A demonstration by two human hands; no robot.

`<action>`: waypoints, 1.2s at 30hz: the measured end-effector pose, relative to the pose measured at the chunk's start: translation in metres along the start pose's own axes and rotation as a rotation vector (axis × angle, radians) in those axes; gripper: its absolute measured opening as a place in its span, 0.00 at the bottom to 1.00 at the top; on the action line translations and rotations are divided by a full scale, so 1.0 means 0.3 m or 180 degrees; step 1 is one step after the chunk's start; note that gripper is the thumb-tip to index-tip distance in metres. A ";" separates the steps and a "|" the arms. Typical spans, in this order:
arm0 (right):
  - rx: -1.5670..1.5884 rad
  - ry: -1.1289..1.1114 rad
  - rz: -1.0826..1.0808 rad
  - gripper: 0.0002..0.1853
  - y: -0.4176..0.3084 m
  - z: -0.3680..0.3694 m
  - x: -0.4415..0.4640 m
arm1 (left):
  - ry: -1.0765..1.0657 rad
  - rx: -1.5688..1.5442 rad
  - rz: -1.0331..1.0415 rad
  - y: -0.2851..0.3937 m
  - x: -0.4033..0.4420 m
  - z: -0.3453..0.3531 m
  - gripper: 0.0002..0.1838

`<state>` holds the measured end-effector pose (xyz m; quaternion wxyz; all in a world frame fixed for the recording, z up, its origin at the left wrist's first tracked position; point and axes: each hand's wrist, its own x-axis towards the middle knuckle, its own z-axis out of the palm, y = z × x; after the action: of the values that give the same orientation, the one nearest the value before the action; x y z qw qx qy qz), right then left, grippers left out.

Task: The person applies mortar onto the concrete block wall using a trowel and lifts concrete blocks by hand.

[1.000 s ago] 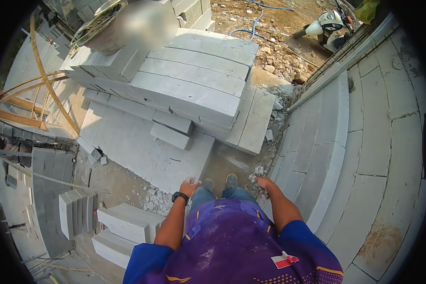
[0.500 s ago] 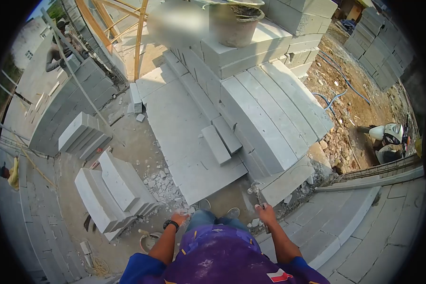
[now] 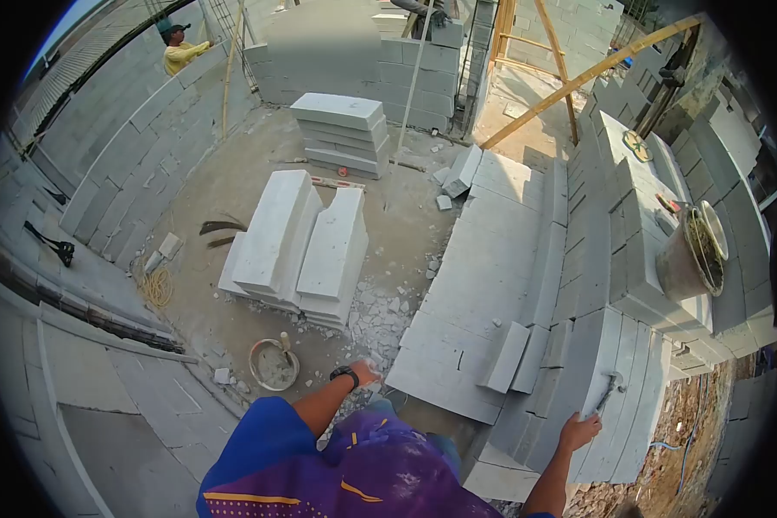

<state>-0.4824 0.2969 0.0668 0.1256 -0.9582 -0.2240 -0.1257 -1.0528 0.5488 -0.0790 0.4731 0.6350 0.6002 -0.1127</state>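
Building site, open to sky, shell part-built. Evidence: pale block walls (image 3: 151, 129) unfinished, of uneven height, direct sunlight on them. Loose blocks (image 3: 272, 229) stacked on dusty bare floor (image 3: 190, 293), broken chips (image 3: 384, 306) scattered alongside. Rough wooden poles (image 3: 591, 83), one leaning slantwise. Dirty bucket (image 3: 675, 262) atop blocks at right; round pail (image 3: 296, 369) on floor. Hammer (image 3: 611, 388) near bucket. Raw earth (image 3: 704, 406) at lower right. Worker in yellow (image 3: 181, 56) at far-left wall.

Dusty concrete floor (image 3: 401, 216), stacked pale blocks (image 3: 272, 229), scattered rubble (image 3: 380, 311), round bucket (image 3: 254, 366), what looks like coiled rope (image 3: 156, 288)
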 end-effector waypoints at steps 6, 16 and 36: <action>0.1562 -0.2336 -0.1333 0.18 -0.167 0.174 -0.349 | 0.0587 -0.0654 -0.0493 -0.096 -0.063 -0.009 0.39; 0.0794 -0.4592 -0.0552 0.16 -0.031 0.633 -0.175 | 0.1101 -0.2174 -0.1461 -0.166 -0.439 0.460 0.38; 0.0905 -0.5328 -0.0702 0.12 -0.725 0.548 -0.629 | 0.1482 -0.2839 -0.1784 -0.596 -0.822 0.486 0.44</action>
<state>-0.7162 0.4593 -0.1031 0.0248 -0.6834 -0.3486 0.6410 -1.2088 0.2497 -0.0638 0.5026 0.1989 0.8233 0.1730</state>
